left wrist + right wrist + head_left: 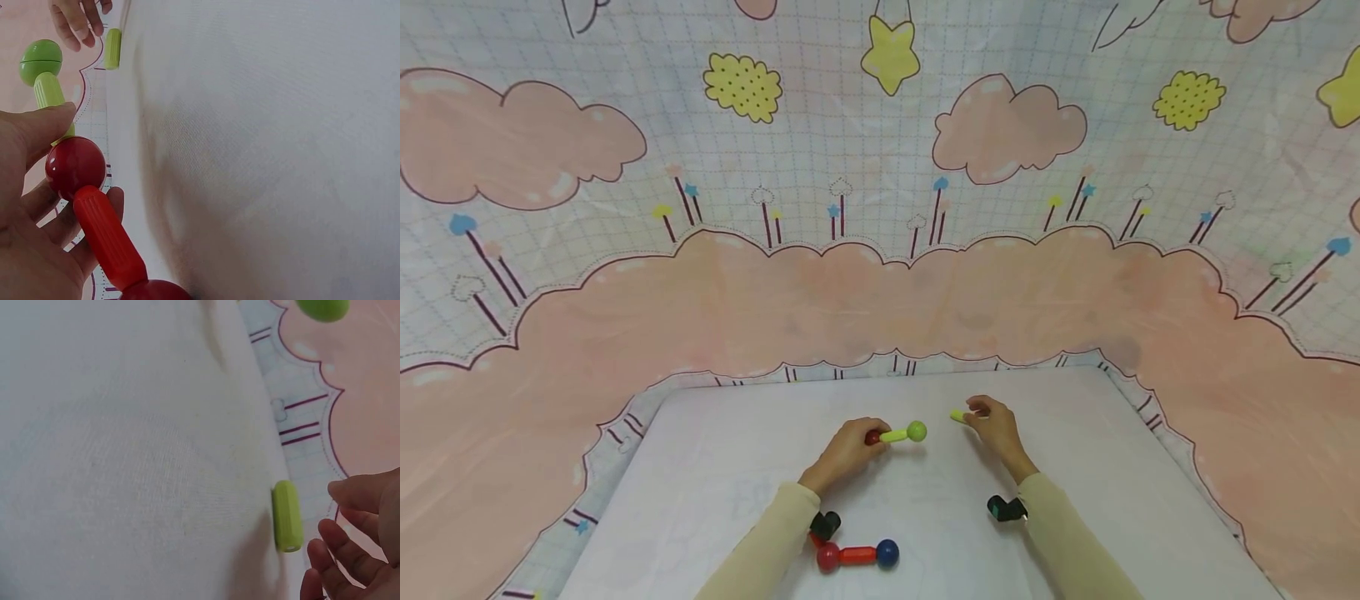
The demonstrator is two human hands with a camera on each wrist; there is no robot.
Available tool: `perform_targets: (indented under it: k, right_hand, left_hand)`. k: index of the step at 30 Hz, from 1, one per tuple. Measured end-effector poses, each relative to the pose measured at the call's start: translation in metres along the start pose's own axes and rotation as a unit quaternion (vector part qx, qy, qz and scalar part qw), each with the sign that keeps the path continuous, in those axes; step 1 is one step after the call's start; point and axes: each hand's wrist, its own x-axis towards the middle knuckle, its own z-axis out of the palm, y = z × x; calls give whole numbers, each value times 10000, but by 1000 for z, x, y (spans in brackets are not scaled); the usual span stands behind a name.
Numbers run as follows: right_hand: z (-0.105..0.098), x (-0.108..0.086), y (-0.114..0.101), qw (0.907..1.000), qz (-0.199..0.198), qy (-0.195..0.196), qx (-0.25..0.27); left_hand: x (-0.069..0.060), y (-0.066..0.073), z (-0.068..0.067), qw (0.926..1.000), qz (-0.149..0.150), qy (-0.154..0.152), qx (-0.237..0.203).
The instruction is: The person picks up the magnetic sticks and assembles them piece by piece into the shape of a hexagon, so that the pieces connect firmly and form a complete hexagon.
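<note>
My left hand (847, 450) grips a chain of toy building balls and rods at its dark red ball (76, 167). From that ball a yellow-green rod (893, 436) runs to a green ball (917, 431). On the other side, a red rod (109, 237) leads to another red ball (155, 291), cut off by the left wrist view's edge. My right hand (996, 427), fingers loosely bent and spread, is beside a loose light green rod (287, 516) lying on the white table. In the right wrist view a gap separates fingertips and rod.
Near the front of the white table (715, 467), a red ball (827, 557), a red rod (857, 556) and a blue ball (887, 553) form a line, partly beside my left sleeve (767, 542). A patterned cloth (895, 308) hangs behind the table.
</note>
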Motion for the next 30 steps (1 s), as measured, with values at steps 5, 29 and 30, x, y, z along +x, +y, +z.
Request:
perform_targets:
  k: [5,29,30]
  right_hand:
    - [5,6,5,9986,490,-181,-44]
    - [10,0,10,9968,699,-289,-274]
    - [9,-1,8,9968,677,-308,-289]
  left_hand:
    - [0,0,1,10000,-76,-7,-24]
    - [-1,1,1,10000,-38,17,-13]
    - [-1,0,0,10000,-20,29,5]
